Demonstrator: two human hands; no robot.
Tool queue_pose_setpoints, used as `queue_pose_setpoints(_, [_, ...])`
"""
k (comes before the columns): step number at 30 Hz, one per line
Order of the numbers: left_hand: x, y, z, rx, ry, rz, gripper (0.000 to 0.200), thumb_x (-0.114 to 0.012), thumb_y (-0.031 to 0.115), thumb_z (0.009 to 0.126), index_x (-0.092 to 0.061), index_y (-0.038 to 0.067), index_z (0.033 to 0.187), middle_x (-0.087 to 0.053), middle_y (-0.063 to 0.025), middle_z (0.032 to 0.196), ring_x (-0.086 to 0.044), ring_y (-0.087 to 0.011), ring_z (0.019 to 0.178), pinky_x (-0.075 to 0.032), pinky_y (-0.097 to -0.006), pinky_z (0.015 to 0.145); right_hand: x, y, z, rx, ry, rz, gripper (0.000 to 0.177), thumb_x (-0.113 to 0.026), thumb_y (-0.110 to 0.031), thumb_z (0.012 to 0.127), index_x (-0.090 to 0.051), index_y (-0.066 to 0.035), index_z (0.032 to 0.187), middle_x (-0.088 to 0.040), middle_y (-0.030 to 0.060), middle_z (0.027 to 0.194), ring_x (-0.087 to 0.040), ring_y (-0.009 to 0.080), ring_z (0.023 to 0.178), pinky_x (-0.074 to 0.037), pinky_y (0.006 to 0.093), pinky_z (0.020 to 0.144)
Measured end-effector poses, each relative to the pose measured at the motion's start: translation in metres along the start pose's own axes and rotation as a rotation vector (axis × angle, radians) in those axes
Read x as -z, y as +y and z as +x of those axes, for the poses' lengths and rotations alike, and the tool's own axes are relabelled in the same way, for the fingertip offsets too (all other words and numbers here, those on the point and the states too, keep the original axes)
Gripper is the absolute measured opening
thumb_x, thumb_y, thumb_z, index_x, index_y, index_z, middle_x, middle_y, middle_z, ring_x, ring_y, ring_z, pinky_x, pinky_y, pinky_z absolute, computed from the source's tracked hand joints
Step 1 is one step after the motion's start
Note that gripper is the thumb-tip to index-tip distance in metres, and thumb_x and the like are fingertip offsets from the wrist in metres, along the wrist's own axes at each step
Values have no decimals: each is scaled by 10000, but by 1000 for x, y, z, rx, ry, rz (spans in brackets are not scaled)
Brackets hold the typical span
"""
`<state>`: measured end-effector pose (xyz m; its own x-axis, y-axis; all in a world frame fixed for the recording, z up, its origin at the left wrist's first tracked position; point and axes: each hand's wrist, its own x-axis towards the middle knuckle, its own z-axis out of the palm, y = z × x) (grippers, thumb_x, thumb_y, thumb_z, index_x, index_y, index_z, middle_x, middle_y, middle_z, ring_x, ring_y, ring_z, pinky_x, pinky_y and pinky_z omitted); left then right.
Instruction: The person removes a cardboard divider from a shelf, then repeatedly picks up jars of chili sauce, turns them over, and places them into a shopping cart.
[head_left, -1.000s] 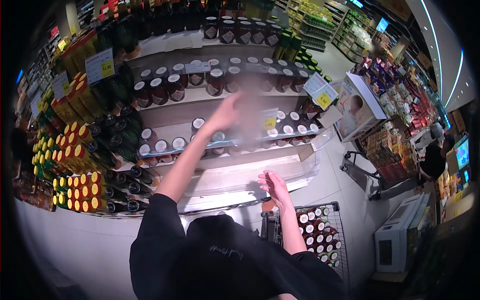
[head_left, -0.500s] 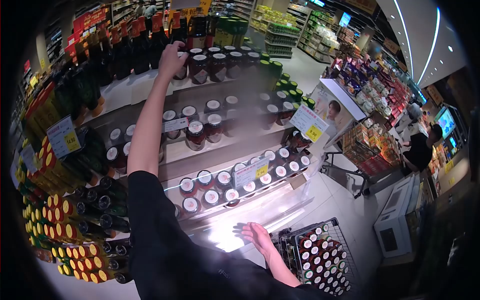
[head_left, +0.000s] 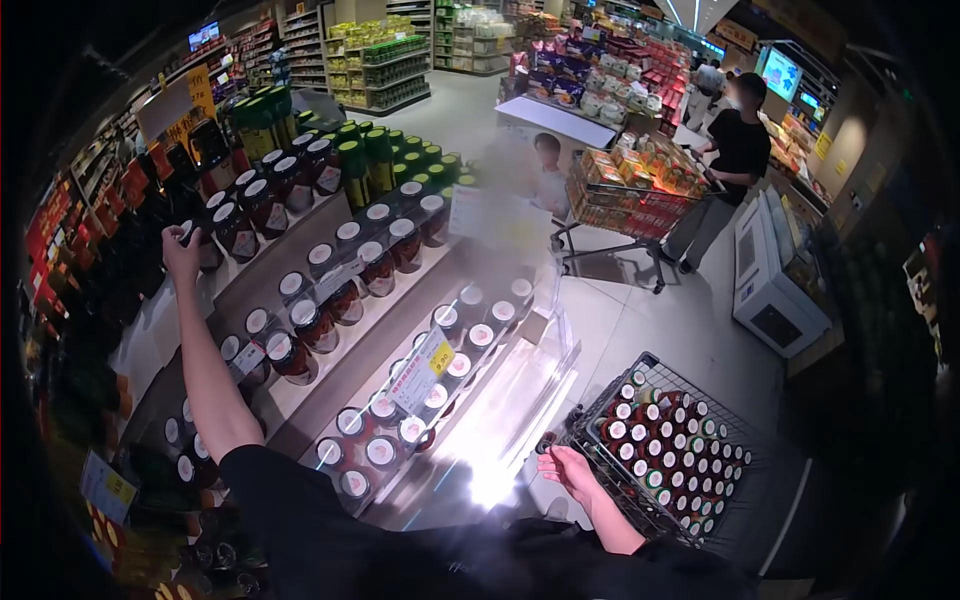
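Observation:
On the top shelf, my left hand (head_left: 181, 256) is closed around the leftmost jar of a row; its fingers cover most of that jar. Right beside it, more dark jars with white lids (head_left: 236, 232) stand upright. My right hand (head_left: 570, 472) is held low with its fingers stretched out and nothing in it. It hovers by the near left corner of a black wire shopping cart (head_left: 650, 362). Packed rows of jars with white and green lids (head_left: 680, 440) fill the cart.
Lower shelf tiers hold more jars (head_left: 378, 268), with a price card (head_left: 421, 370) at the front. Green-capped bottles (head_left: 378, 160) stand behind. A person in black (head_left: 738, 145) stands at another loaded cart (head_left: 625, 205). A white boxy unit (head_left: 778, 275) is on the right.
The view has swung to the right, bringing the loaded cart and the person more into sight. My left hand stays at the top-row jars; my right hand remains open, now closer to the cart.

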<state>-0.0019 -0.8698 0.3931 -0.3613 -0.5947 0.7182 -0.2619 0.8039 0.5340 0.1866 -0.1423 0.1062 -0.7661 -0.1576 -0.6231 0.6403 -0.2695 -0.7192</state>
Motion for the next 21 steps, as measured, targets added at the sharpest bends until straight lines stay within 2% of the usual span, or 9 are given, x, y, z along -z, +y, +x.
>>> queue_pose_setpoints(2, [10,5,3,31,37,53,442,-764,319,763,-532,50,1025,-611,-185,1057,-587,-335,1044,-442,-406,899,5,0,2,10,4,-12,220,-483,-258,994,-542,-61,1071,-667,95,977,-666,175,842,-546,279,702])
queue_pose_setpoints(6, [48,32,13,-114,185,-12,493,-760,385,772,-539,48,1056,-613,-171,1048,-590,-317,1040,-438,-402,916,5,1,2,20,-2,-97,229,-480,-268,996,-541,-64,1078,-669,91,992,-665,168,841,-540,276,700])
queue_pose_setpoints(8, [81,73,8,-7,141,-104,529,-755,432,776,-542,45,1068,-619,-160,1056,-609,-260,1005,-446,-352,906,0,-6,1,20,-35,-100,234,-488,-272,994,-544,-61,1078,-668,91,993,-661,163,843,-535,271,708])
queue_pose_setpoints(10, [104,104,-4,1,132,-209,552,-755,442,779,-540,29,1075,-618,-145,1052,-605,-230,992,-446,-331,896,-13,-18,-12,56,-85,-197,239,-501,-273,989,-552,-57,1080,-666,96,998,-658,160,851,-529,263,717])
queue_pose_setpoints(14, [126,152,-45,10,-90,-531,477,-753,382,806,-543,34,1057,-614,-75,949,-576,-138,883,-447,-263,814,-33,-38,-28,65,-256,-146,261,-512,-267,987,-556,-27,1079,-662,109,1000,-658,167,870,-535,264,744])
queue_pose_setpoints(15, [130,166,-64,56,-178,-576,380,-739,338,830,-540,71,1012,-600,-18,876,-547,-73,812,-427,-215,700,-38,-43,-28,46,-327,-132,260,-505,-249,991,-551,-8,1076,-657,116,1000,-658,173,871,-541,265,756])
queue_pose_setpoints(17, [141,208,-116,161,-354,-778,318,-735,330,831,-523,127,954,-564,42,811,-505,-16,709,-357,-196,553,-53,-57,-36,48,-473,-146,250,-498,-240,994,-552,-9,1072,-645,106,972,-651,176,875,-542,266,757])
queue_pose_setpoints(20, [138,238,-177,151,-505,-763,295,-733,306,823,-521,123,913,-539,48,806,-464,-29,704,-351,-202,585,-84,-80,-48,114,-621,-163,261,-498,-257,994,-554,-16,1076,-637,97,954,-643,180,889,-532,279,771])
queue_pose_setpoints(21, [133,248,-199,112,-533,-903,307,-745,284,811,-514,104,902,-533,38,804,-461,-37,716,-374,-208,625,-93,-88,-58,155,-687,-179,269,-499,-267,994,-556,-18,1078,-635,94,946,-638,182,898,-525,287,780])
